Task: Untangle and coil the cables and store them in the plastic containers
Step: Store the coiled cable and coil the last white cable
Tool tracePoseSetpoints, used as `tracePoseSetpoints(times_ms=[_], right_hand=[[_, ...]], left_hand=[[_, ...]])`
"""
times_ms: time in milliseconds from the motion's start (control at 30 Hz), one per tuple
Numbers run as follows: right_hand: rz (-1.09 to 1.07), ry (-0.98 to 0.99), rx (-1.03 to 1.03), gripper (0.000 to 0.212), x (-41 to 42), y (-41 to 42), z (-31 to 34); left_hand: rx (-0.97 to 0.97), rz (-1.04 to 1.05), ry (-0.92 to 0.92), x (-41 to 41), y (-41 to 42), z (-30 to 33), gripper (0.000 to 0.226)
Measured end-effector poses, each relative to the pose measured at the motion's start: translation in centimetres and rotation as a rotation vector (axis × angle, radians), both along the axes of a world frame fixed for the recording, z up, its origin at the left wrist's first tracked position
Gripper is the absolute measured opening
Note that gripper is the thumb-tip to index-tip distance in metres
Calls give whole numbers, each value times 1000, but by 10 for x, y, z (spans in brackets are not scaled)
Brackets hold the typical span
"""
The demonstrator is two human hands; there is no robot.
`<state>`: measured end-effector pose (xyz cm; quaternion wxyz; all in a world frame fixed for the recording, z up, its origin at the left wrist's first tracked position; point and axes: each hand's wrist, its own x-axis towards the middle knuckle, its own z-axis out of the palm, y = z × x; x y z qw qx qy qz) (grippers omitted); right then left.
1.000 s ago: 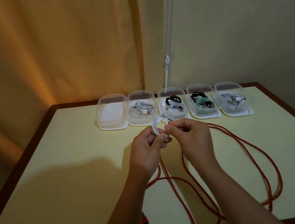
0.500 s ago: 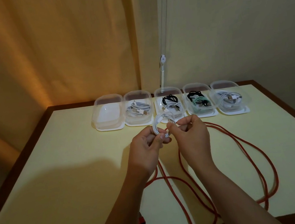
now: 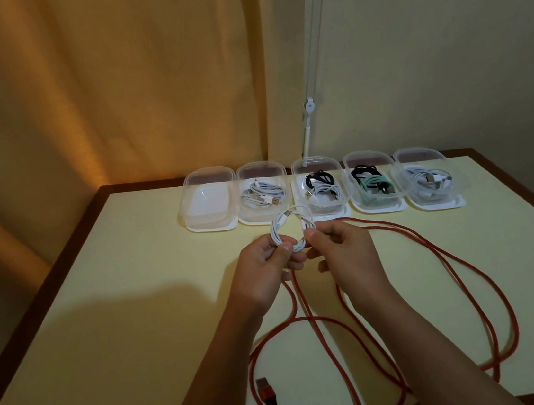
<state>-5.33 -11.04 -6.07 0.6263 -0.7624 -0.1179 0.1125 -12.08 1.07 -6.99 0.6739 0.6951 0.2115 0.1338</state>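
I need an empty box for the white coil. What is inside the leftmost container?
The leftmost container shows no cable through its clear lid, only a pale white base. The other four hold coiled cables. Its far corners are blurred by the lid's glare.

A coiled white cable (image 3: 291, 231) is held above the pale yellow table (image 3: 134, 286), pinched at its left by the left hand (image 3: 264, 270) and at its right by the right hand (image 3: 346, 253). A long red cable (image 3: 470, 278) is spread in loose loops under the forearms. Five clear plastic containers (image 3: 321, 189) are lined along the far edge; the leftmost container (image 3: 209, 199) is seen without cables.
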Motion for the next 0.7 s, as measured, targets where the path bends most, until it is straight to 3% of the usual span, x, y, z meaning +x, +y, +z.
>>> tracePoseSetpoints(times_ms=[133,300,700], right_hand=[[-9,20,-2,7,-2,5,-2],[-11,45,11,5,-2,24,-1],[47,-220,-197,9,60,167,12]], left_hand=[[105,20,51,-5,12,-4,17],[147,196,149,-17,40,-10,21],[363,368,241,-44,93,-22,19]])
